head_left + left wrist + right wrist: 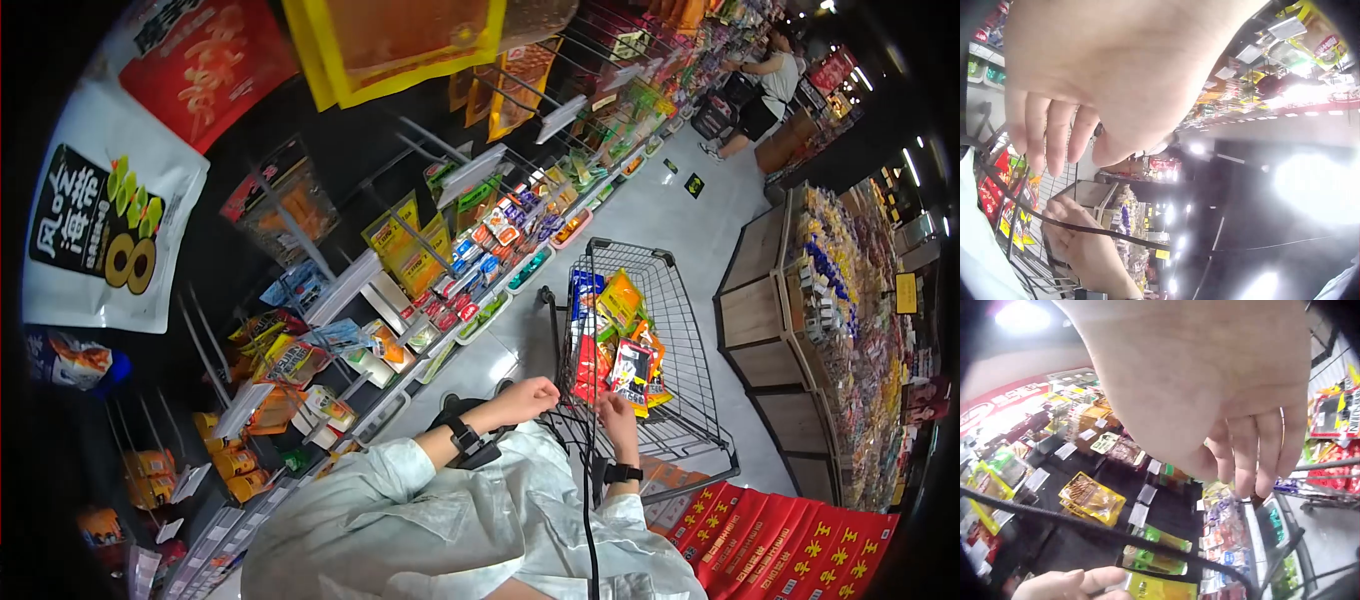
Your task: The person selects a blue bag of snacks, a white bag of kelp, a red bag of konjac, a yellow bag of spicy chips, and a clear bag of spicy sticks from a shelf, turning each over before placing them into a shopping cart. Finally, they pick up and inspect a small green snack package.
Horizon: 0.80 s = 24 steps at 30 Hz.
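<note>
Both hands are held in front of the body, just behind a wire shopping cart [690, 400] with bagged snacks in it. My left hand [528, 400] has its fingers loosely bent and nothing in them; the left wrist view shows the same hand [1110, 81] from the palm side. To its right, my right hand [618, 412] overlaps the cart's near side in the head view, its relaxed fingers [1254, 456] holding nothing in the right wrist view. A black-and-white packet [630, 368], a yellow-green bag [620, 300] and a red bag [590, 365] lie in the cart.
Hanging snack shelves line the left, with a white seaweed bag [115, 220] close by. Red cartons [780, 540] stand at lower right, and a wooden bulk-goods display [765, 290] beyond the cart. A person [770, 85] stands down the aisle. A black cable [588, 500] hangs before the body.
</note>
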Tool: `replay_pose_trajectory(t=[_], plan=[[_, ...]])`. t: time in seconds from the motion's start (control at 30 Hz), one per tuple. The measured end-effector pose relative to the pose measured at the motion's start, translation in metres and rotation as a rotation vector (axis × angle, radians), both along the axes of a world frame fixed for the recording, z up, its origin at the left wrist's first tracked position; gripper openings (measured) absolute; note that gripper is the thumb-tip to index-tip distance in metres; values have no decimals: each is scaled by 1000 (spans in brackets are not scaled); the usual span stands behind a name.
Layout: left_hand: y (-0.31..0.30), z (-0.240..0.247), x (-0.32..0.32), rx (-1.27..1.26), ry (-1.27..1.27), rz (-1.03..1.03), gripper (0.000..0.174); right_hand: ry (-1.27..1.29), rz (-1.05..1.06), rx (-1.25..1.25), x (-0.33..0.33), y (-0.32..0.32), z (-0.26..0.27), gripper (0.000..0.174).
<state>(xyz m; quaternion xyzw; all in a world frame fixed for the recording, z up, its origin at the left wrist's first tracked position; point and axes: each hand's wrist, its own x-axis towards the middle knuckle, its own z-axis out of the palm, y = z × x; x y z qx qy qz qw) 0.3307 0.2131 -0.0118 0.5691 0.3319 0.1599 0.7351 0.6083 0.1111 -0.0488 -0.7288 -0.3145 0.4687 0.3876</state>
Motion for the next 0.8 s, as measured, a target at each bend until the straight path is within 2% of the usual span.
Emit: replay_pose_trajectory(t=[0.13,0.2,0.43,0.6,0.67,0.77,0.8], plan=[[11,-5,-14,-8,-77,101,25,-12,140,184,-38,63,29,16],[25,-6,-17,2,-89,164,25,-46,212,152,-58,96,70,19],[90,16,-24,72,-46,403,24,-35,377,304,-77,206,88,20],[179,35,2,191,44,633,22,20,541,307,-54,324,82,22],[210,41,13,249,3,753,19,-50,599,308,-43,367,85,21],[257,61,18,270,25,862,23,114,675,411,-35,434,99,19],[271,57,20,286,30,969,26,173,704,411,-33,457,104,19]])
